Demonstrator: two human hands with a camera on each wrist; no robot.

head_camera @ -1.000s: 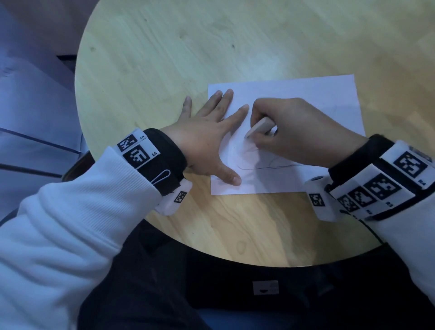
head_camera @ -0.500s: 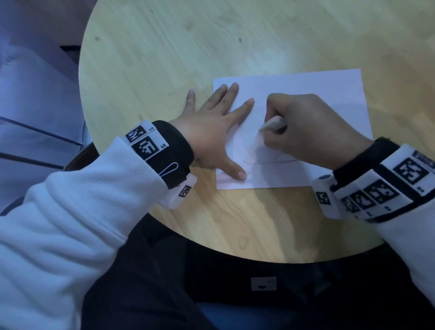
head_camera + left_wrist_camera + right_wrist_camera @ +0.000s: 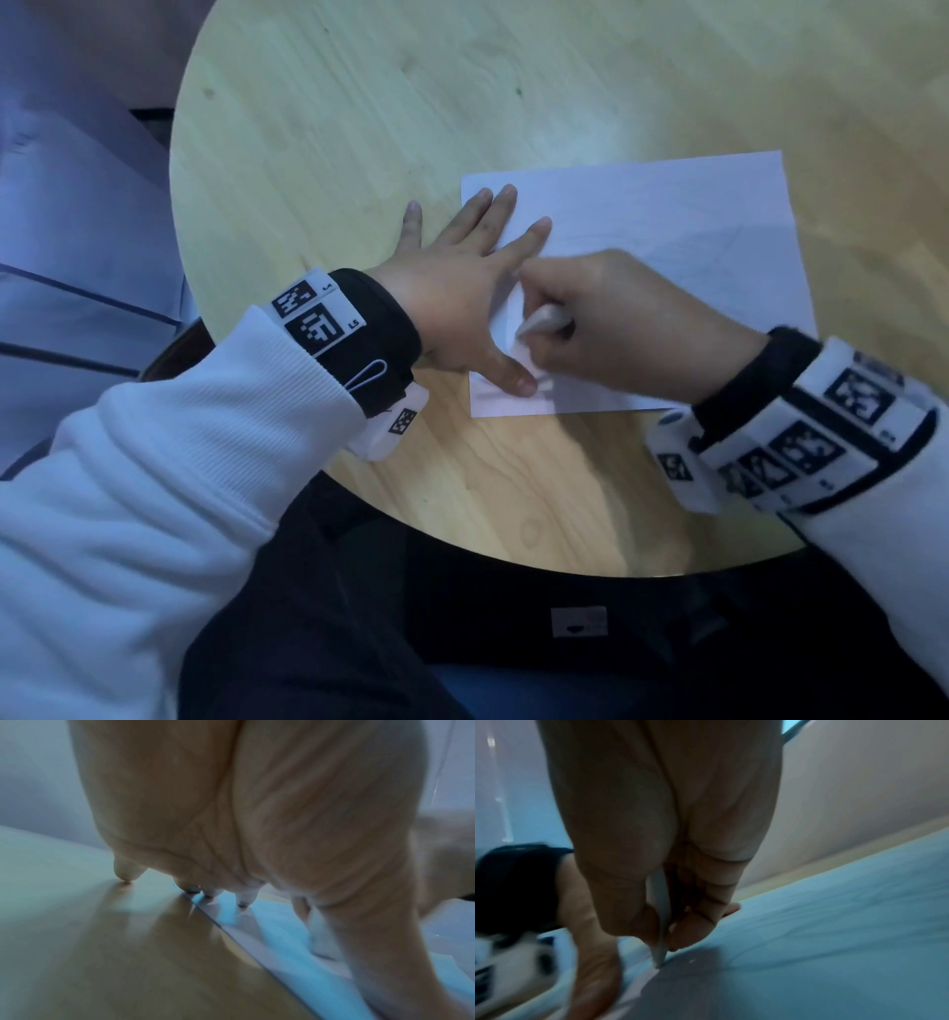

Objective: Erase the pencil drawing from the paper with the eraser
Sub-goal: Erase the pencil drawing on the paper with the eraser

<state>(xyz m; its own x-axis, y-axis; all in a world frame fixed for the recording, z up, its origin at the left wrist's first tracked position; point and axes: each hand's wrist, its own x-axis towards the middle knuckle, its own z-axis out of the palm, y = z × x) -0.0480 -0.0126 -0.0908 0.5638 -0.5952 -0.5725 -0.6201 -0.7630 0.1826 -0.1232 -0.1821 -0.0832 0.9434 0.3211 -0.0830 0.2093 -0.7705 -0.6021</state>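
A white sheet of paper lies on the round wooden table. My left hand lies flat with spread straight fingers, pressing the sheet's left edge; its thumb sits near the lower left corner. My right hand pinches a pale eraser and holds its tip on the paper just right of my left thumb. In the right wrist view the eraser stands between thumb and fingers with its tip on the paper. Faint pencil lines show on the sheet's right part. The left wrist view shows fingertips on the paper edge.
The table's curved near edge runs just above my dark lap. Blue-grey floor and furniture lie to the left of the table. Bare wood stretches behind and to the right of the sheet.
My right hand with the eraser has slid down and left across the paper, from near my left index fingertip to beside my left thumb. The left hand keeps pressing the sheet.
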